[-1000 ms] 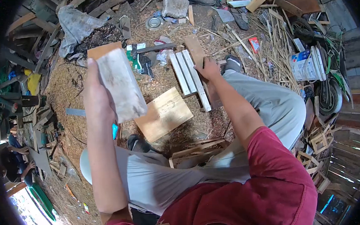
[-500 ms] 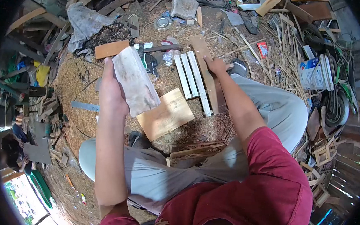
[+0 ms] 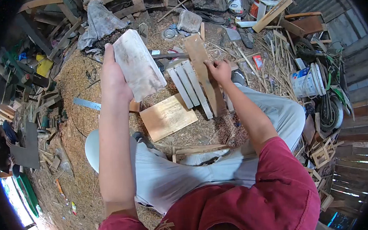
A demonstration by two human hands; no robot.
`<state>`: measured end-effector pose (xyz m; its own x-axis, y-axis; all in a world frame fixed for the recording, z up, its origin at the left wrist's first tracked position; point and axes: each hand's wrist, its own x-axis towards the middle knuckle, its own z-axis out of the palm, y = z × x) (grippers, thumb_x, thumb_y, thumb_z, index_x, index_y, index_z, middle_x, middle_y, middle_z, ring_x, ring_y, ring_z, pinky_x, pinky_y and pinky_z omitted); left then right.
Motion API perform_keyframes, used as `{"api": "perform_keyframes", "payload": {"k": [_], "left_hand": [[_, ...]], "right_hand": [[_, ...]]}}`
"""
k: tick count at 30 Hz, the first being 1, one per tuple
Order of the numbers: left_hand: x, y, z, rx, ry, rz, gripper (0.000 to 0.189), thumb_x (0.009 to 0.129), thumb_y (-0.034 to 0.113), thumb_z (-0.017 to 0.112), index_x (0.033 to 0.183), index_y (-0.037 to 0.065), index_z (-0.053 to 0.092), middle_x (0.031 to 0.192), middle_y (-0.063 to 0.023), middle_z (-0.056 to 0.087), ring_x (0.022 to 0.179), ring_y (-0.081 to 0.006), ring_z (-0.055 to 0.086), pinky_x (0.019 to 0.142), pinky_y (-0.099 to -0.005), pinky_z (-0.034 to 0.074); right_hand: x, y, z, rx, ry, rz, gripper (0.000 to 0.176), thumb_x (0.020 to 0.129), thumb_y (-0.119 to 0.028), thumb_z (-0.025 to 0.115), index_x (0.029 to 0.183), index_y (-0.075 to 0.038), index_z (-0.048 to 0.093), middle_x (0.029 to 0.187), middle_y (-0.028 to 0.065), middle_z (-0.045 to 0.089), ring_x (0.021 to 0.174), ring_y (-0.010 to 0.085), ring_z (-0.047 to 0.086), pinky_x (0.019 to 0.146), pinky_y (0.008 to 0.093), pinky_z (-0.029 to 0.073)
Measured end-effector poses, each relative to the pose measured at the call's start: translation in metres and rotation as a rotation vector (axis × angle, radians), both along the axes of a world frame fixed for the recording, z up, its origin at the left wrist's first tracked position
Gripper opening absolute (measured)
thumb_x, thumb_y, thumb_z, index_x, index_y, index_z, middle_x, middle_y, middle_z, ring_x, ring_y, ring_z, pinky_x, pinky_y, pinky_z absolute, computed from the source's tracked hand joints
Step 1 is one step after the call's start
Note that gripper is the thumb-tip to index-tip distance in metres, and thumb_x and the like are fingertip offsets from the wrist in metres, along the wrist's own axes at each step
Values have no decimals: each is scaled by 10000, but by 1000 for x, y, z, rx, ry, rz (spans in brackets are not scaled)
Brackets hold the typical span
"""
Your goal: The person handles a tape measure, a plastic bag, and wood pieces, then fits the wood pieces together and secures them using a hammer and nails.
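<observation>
My left hand [image 3: 116, 79] is closed along the left edge of a thick whitish, stained wooden board [image 3: 138, 65], holding it raised and tilted. My right hand [image 3: 220, 72] grips the right edge of a long brown plank [image 3: 203, 67], fingers bent over it. Against the plank's left side leans a slatted wooden piece [image 3: 187, 89] with several pale slats, its far end raised. On the ground below the two hands lies a square light-coloured board [image 3: 167, 117], its upper right corner overlapped by the slats in this view.
Wood shavings cover the ground [image 3: 77, 134]. A metal ruler [image 3: 86, 103] lies left of my forearm. Offcuts and sticks [image 3: 269, 61] pile up at right, near a white bucket [image 3: 306, 82] and a motorbike wheel [image 3: 331, 112]. A stone [image 3: 189, 21] sits ahead.
The brown plank and the slatted piece have tipped, with the slats' far end now showing. The whitish board has risen a little in view. My right fingers are more bent over the plank.
</observation>
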<state>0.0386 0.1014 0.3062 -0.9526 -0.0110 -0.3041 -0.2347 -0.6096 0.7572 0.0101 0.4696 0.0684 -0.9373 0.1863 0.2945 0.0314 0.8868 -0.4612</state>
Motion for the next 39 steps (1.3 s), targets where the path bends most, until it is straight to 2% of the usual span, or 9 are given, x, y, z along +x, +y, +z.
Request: {"api": "perform_keyframes", "payload": {"k": [9, 12, 18, 22, 24, 26, 27, 31, 39], "left_hand": [[18, -22, 17, 103, 58, 1, 603, 1140, 524, 381, 1443, 40, 576, 1368, -158, 674, 1200, -341, 680, 1070, -520, 541], [25, -26, 22, 71, 52, 16, 608, 1142, 521, 374, 1462, 41, 564, 1393, -155, 662, 1231, -342, 665, 1095, -514, 522], [40, -35, 31, 54, 92, 28, 598, 1146, 510, 364, 1465, 45, 565, 1410, -148, 657, 1256, -332, 654, 1108, -496, 510], [38, -36, 33, 76, 93, 33, 587, 1147, 501, 361, 1462, 52, 571, 1410, -143, 661, 1248, -328, 661, 1106, -493, 514], [36, -34, 39, 47, 69, 65, 583, 1147, 497, 361, 1459, 53, 573, 1403, -141, 666, 1243, -328, 666, 1105, -493, 517], [19, -38, 20, 47, 101, 121, 581, 1147, 494, 361, 1455, 51, 575, 1395, -139, 671, 1240, -331, 668, 1104, -495, 518], [14, -39, 16, 42, 118, 145, 580, 1147, 493, 360, 1453, 50, 576, 1391, -138, 674, 1239, -333, 670, 1104, -497, 519], [13, -42, 0, 99, 39, 115, 574, 1149, 486, 357, 1450, 51, 580, 1389, -133, 676, 1243, -331, 669, 1104, -496, 521], [1, -32, 7, -2, 101, 105, 604, 1150, 495, 349, 1452, 21, 572, 1379, -137, 678, 1228, -318, 676, 1084, -482, 531]], "right_hand": [[33, -66, 49, -147, 52, 262, 577, 945, -591, 703, 756, -47, 743, 635, 178, 640, 729, 393, 670, 1169, 525, 413], [53, -92, 45, -46, 20, 286, 623, 950, -670, 637, 780, -88, 777, 649, 154, 681, 729, 384, 693, 1188, 523, 392], [91, -125, 37, 80, -128, 380, 659, 962, -702, 587, 811, -97, 801, 623, 157, 673, 715, 370, 701, 1187, 530, 380], [109, -142, 20, 91, -180, 419, 675, 972, -703, 565, 778, -99, 796, 609, 162, 661, 700, 379, 704, 1184, 551, 387], [117, -151, 11, 80, -148, 454, 631, 964, -664, 626, 708, -97, 731, 565, 125, 622, 622, 371, 658, 1123, 555, 424], [119, -160, -6, 90, -155, 483, 629, 968, -660, 621, 701, -99, 720, 574, 126, 629, 624, 372, 657, 1121, 557, 423], [117, -167, -3, 121, -216, 530, 634, 965, -673, 601, 747, -104, 777, 614, 133, 675, 679, 367, 705, 1141, 599, 418], [109, -189, -14, 210, -229, 600, 645, 979, -670, 580, 751, -97, 767, 616, 133, 678, 686, 356, 708, 1153, 570, 420], [98, -176, -34, 138, -218, 606, 608, 997, -623, 563, 767, -97, 762, 623, 143, 677, 634, 345, 674, 963, 493, 465]]}}
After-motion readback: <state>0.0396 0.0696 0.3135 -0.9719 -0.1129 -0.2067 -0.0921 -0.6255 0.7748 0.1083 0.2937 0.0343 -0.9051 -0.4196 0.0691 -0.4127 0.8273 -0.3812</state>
